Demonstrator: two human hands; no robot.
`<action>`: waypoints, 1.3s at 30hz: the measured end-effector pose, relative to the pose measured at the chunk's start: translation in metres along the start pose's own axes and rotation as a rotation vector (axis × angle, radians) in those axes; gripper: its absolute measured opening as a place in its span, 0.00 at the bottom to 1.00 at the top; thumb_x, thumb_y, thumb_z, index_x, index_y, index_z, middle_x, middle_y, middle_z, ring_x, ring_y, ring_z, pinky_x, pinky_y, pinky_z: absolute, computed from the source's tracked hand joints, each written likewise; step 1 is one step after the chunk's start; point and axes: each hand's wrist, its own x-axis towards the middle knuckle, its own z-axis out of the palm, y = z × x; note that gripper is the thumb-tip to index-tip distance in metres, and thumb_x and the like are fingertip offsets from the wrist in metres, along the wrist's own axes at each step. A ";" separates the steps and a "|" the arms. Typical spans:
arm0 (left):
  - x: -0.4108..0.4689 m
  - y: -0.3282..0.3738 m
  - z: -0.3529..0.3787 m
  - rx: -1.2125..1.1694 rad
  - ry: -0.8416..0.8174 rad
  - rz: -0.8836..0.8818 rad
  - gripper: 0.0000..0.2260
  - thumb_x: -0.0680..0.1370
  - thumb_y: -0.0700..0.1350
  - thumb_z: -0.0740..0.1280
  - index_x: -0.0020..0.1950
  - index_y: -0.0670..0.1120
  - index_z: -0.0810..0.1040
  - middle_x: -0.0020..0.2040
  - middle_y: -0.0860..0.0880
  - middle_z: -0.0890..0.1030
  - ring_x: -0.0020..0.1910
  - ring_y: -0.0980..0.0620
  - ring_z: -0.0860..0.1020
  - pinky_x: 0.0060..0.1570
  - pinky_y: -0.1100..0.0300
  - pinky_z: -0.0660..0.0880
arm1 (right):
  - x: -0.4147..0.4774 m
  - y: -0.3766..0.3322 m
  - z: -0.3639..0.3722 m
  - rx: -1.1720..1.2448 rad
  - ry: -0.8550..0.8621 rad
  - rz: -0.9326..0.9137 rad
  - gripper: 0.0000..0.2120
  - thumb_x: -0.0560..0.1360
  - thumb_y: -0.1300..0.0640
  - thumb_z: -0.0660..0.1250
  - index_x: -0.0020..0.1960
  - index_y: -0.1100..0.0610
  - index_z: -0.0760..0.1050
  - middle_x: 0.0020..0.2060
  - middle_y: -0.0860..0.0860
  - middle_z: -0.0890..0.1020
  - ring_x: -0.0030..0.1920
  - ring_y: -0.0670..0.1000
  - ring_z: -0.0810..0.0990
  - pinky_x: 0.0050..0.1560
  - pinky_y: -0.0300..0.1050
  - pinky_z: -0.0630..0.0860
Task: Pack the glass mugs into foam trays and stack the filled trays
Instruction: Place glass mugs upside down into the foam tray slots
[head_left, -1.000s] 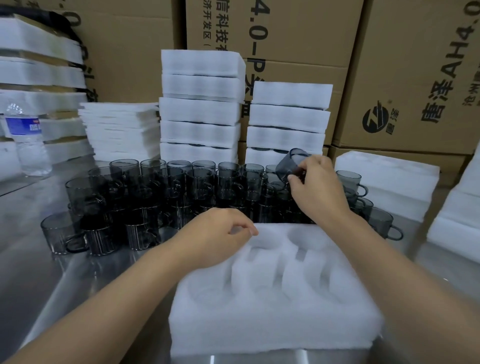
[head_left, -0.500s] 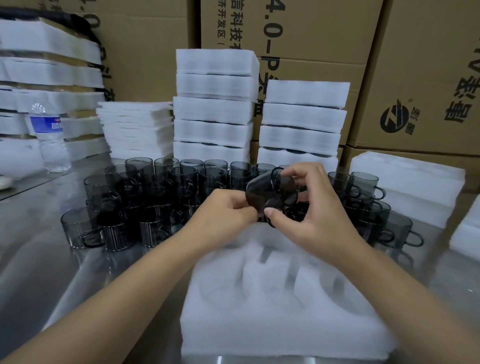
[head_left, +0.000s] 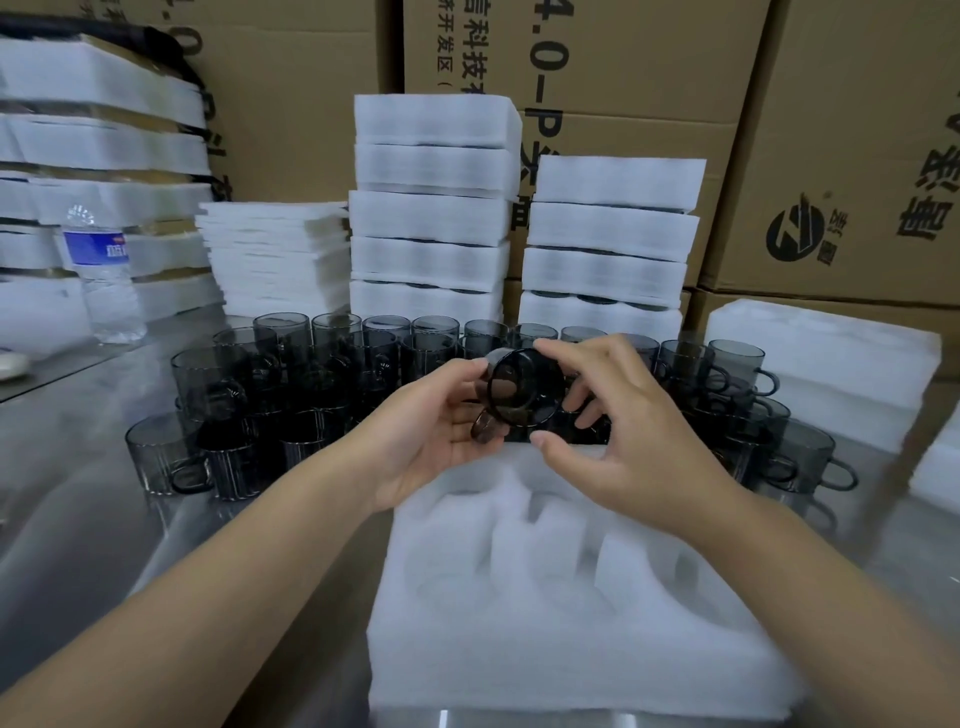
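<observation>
Holding the mug: the left hand and the right hand are both gripping one dark mug. Their fingers are curling round it so the smooth glass is not slipping.
Mug: it is lying on its side in the air, between the hands, with one round end facing the person. Its handle is pointing down by the left palm. The hands are probably turning it so the handle is lining up with a slot.
Tray: the tray is sitting just under the hands, so the mug is only going a short way down. Its holes are showing no glass yet.
Other mugs: the other mugs are standing in rows just behind the tray, easy to reach.
Stacks: the stacks of filled trays are standing behind the rows, out of the hands' way.
Job: this tray is only getting started.
</observation>
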 end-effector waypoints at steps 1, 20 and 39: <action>0.000 -0.001 0.000 0.025 -0.009 -0.011 0.22 0.67 0.54 0.68 0.52 0.39 0.81 0.38 0.45 0.82 0.32 0.53 0.80 0.33 0.62 0.78 | 0.000 0.000 0.000 0.000 0.015 -0.002 0.29 0.72 0.57 0.72 0.70 0.50 0.67 0.52 0.41 0.67 0.49 0.39 0.71 0.49 0.26 0.67; 0.005 -0.006 -0.003 0.161 -0.150 0.022 0.28 0.64 0.64 0.66 0.54 0.47 0.79 0.46 0.41 0.84 0.37 0.51 0.80 0.39 0.61 0.78 | -0.001 0.002 0.000 -0.079 0.021 -0.037 0.28 0.72 0.47 0.72 0.69 0.46 0.67 0.53 0.40 0.68 0.49 0.39 0.71 0.48 0.31 0.69; -0.001 -0.005 0.000 0.146 -0.110 0.047 0.30 0.61 0.63 0.69 0.57 0.48 0.77 0.45 0.41 0.84 0.36 0.50 0.81 0.39 0.59 0.79 | -0.001 0.005 0.001 -0.115 -0.023 -0.017 0.28 0.72 0.44 0.68 0.69 0.42 0.64 0.54 0.38 0.66 0.49 0.40 0.71 0.46 0.31 0.70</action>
